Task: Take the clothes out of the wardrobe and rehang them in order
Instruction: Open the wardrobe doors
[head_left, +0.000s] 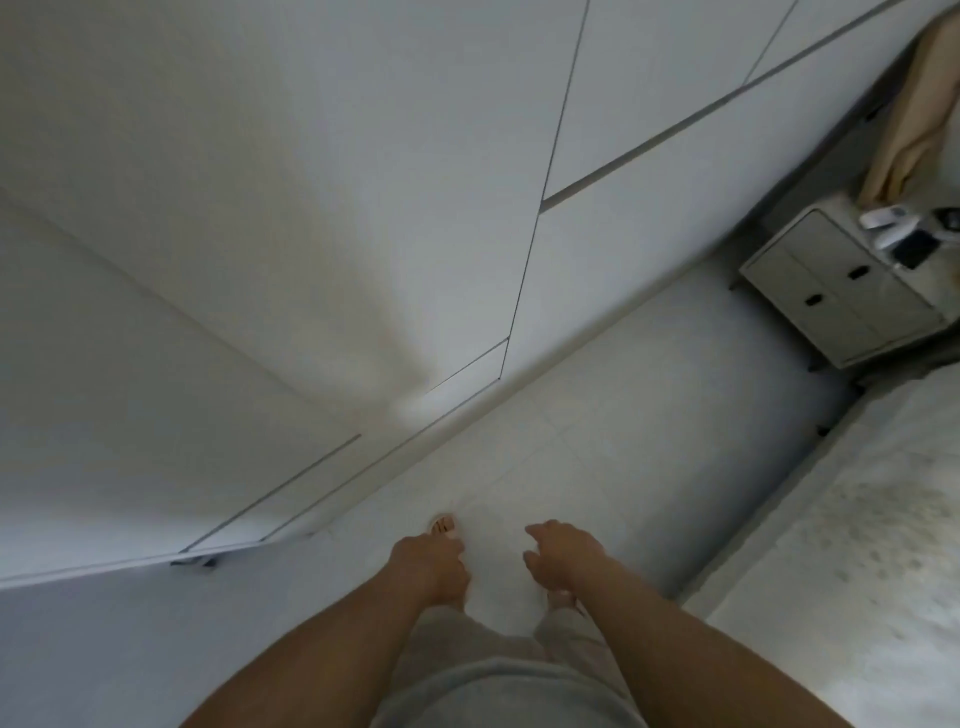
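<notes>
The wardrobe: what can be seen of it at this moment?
The wardrobe fills the left and upper part of the head view as a run of flat, matte white panels, handleless as far as can be seen, divided by thin dark seams. A plinth runs along its base at the pale floor. The doors look shut, and no clothes are in view. Neither the left hand nor the right hand touches it; both hang loosely curled and hold nothing.

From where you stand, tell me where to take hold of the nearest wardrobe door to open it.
No handle shows on the wardrobe door. The likeliest purchase is the dark vertical seam at its right edge: hook the fingers of the right hand into that gap from the front and pull toward you. Both hands hang free; the left hand can steady the panel.
</notes>
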